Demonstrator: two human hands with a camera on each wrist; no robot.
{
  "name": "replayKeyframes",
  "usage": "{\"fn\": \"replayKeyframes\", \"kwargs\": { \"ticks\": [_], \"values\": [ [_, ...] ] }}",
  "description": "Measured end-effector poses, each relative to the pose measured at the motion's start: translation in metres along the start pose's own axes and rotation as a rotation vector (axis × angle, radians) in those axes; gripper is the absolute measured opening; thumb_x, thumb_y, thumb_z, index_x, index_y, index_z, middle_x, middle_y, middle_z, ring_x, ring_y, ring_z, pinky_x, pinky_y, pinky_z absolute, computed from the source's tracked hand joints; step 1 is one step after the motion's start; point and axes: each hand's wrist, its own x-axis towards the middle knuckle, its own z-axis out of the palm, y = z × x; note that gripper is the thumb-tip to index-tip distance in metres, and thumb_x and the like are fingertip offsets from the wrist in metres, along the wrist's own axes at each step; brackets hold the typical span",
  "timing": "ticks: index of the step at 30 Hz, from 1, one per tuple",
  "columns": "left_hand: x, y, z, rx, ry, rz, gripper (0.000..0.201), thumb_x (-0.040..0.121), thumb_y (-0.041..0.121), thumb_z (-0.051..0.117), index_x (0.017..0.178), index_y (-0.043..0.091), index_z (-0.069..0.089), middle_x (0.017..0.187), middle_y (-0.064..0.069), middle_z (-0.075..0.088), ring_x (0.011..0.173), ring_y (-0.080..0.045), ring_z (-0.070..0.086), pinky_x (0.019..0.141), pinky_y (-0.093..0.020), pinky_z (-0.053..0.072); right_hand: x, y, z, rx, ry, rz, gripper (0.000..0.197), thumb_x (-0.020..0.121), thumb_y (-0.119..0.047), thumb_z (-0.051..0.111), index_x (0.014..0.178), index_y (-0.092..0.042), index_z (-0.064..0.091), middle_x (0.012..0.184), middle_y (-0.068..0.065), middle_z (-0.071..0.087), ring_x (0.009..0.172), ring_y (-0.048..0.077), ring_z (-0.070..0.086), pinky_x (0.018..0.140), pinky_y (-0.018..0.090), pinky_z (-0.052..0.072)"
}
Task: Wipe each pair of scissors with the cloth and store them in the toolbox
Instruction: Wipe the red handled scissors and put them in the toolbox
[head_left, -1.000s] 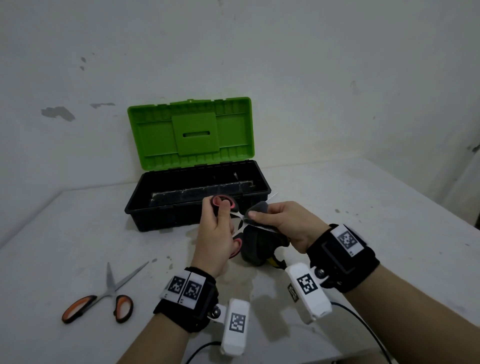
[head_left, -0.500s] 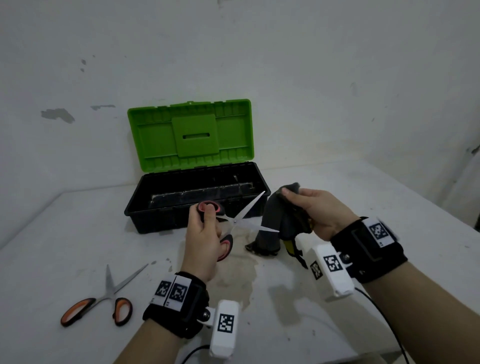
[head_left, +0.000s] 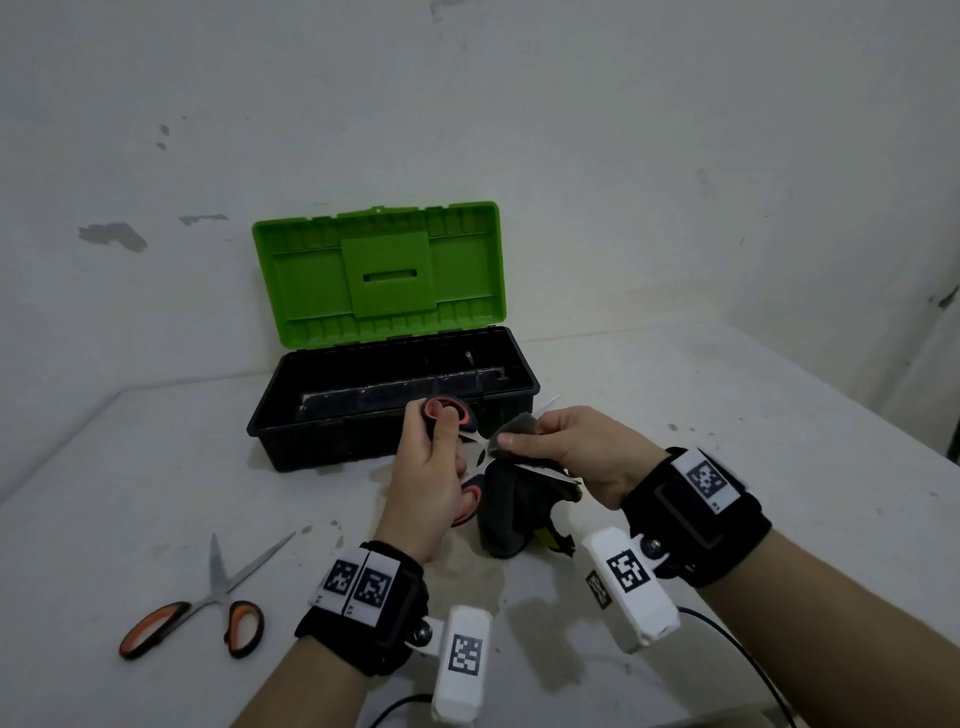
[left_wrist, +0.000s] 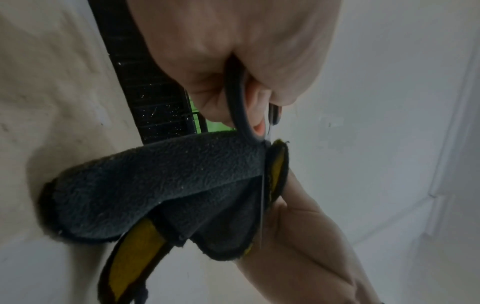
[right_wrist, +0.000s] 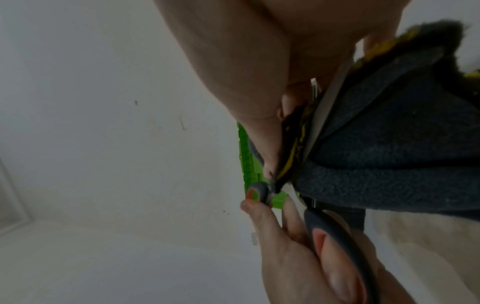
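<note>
- Left hand (left_wrist: 233, 47) fills the upper centre of the left wrist view; fingers curled around a dark grey scissor handle (left_wrist: 237, 98), pink inner lining visible at the loop's lower end.
- Scissor blade (left_wrist: 262, 197), seen edge-on as a thin pale line, runs down from the handle into the cloth.
- Cloth (left_wrist: 155, 185): dark grey fleece, folded, yellow panels with dark trim showing at lower left and along the right edge. It wraps the blade on both sides.
- Right hand (left_wrist: 306, 230) lies below and right of the cloth, touching it; fingers hidden behind the fabric.
- Toolbox (left_wrist: 145, 82): black ribbed wall behind the hand, a strip of green beside it.
- Pale table surface (left_wrist: 46, 92) at left; white wall (left_wrist: 402, 102) at right.
</note>
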Motion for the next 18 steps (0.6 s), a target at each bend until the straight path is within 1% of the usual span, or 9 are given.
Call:
{"fn": "replayKeyframes", "kwargs": {
  "ticks": [2, 4, 6, 7, 8, 10, 12, 16, 18],
  "values": [
    [0.002, -0.003, -0.001, 0.045, 0.023, 0.025, 0.024, 0.102, 0.047, 0.042, 0.096, 0.027, 0.054, 0.059, 0.007, 0.033, 0.048, -0.007, 0.030, 0.042, -0.025, 0.027, 0.002, 0.001, 0.000, 0.009, 0.014, 0.003, 0.054, 0.077, -0.021, 0.081, 0.108, 0.018, 0.061, 0.092, 0.021, 0.069, 0.080, 0.028, 0.065, 0.066, 0.028, 0.054],
    [0.003, -0.004, -0.001, 0.061, 0.035, 0.035, 0.022, 0.103, 0.046, 0.042, 0.095, 0.030, 0.055, 0.060, 0.006, 0.034, 0.049, -0.009, 0.030, 0.043, -0.026, 0.027, 0.001, 0.000, 0.000, 0.036, 0.015, 0.010, 0.046, 0.079, -0.019, 0.078, 0.108, 0.014, 0.064, 0.092, 0.020, 0.070, 0.079, 0.027, 0.066, 0.065, 0.028, 0.056],
    [0.003, -0.004, -0.005, 0.062, 0.032, 0.039, 0.022, 0.103, 0.045, 0.042, 0.094, 0.030, 0.055, 0.059, 0.005, 0.033, 0.049, -0.010, 0.029, 0.044, -0.026, 0.026, -0.001, -0.004, -0.006, 0.020, 0.045, -0.001, 0.026, 0.083, -0.022, 0.075, 0.100, -0.003, 0.074, 0.088, 0.009, 0.073, 0.075, 0.019, 0.066, 0.070, 0.030, 0.050],
    [0.002, -0.005, -0.008, 0.057, 0.029, 0.034, 0.022, 0.103, 0.045, 0.042, 0.095, 0.029, 0.054, 0.059, 0.004, 0.032, 0.049, -0.010, 0.028, 0.043, -0.025, 0.024, -0.001, -0.007, -0.013, 0.005, 0.099, -0.017, 0.019, 0.084, -0.026, 0.073, 0.096, -0.012, 0.076, 0.086, 0.004, 0.073, 0.075, 0.016, 0.064, 0.072, 0.031, 0.044],
    [0.000, -0.005, -0.012, 0.056, 0.030, 0.030, 0.022, 0.102, 0.045, 0.043, 0.095, 0.027, 0.054, 0.060, 0.003, 0.031, 0.049, -0.010, 0.027, 0.043, -0.025, 0.024, -0.002, -0.011, -0.023, 0.022, 0.171, -0.035, 0.016, 0.085, -0.028, 0.073, 0.093, -0.015, 0.075, 0.085, 0.002, 0.073, 0.074, 0.016, 0.063, 0.073, 0.032, 0.041],
    [-0.003, -0.008, -0.020, 0.072, 0.060, 0.009, 0.022, 0.102, 0.044, 0.043, 0.096, 0.026, 0.054, 0.060, 0.003, 0.031, 0.049, -0.010, 0.027, 0.043, -0.024, 0.023, -0.004, -0.019, -0.042, 0.164, 0.281, -0.083, 0.014, 0.087, -0.023, 0.071, 0.093, -0.010, 0.073, 0.082, 0.007, 0.073, 0.070, 0.018, 0.067, 0.066, 0.028, 0.051],
    [-0.004, -0.010, -0.023, 0.075, 0.115, -0.029, 0.021, 0.104, 0.042, 0.042, 0.096, 0.026, 0.054, 0.060, 0.003, 0.031, 0.049, -0.010, 0.027, 0.042, -0.024, 0.024, -0.009, -0.023, -0.048, 0.164, 0.314, -0.131, 0.017, 0.092, -0.021, 0.066, 0.095, -0.006, 0.071, 0.085, 0.012, 0.071, 0.069, 0.020, 0.068, 0.058, 0.029, 0.056],
    [-0.002, -0.010, -0.015, 0.064, 0.220, -0.106, 0.022, 0.106, 0.034, 0.041, 0.101, 0.015, 0.052, 0.054, 0.009, 0.035, 0.043, -0.004, 0.031, 0.038, -0.019, 0.029, -0.017, -0.026, -0.027, -0.091, 0.381, -0.176, 0.024, 0.099, -0.025, 0.049, 0.099, -0.014, 0.070, 0.094, 0.006, 0.069, 0.086, 0.020, 0.066, 0.066, 0.029, 0.050],
    [0.000, -0.010, -0.012, 0.055, 0.244, -0.111, 0.021, 0.106, 0.034, 0.041, 0.099, 0.017, 0.052, 0.056, 0.009, 0.037, 0.043, -0.003, 0.033, 0.038, -0.018, 0.031, -0.023, -0.029, -0.017, -0.128, 0.385, -0.175, 0.032, 0.098, -0.020, 0.040, 0.106, -0.007, 0.067, 0.107, 0.012, 0.066, 0.100, 0.022, 0.061, 0.077, 0.035, 0.051]
  ]
}}
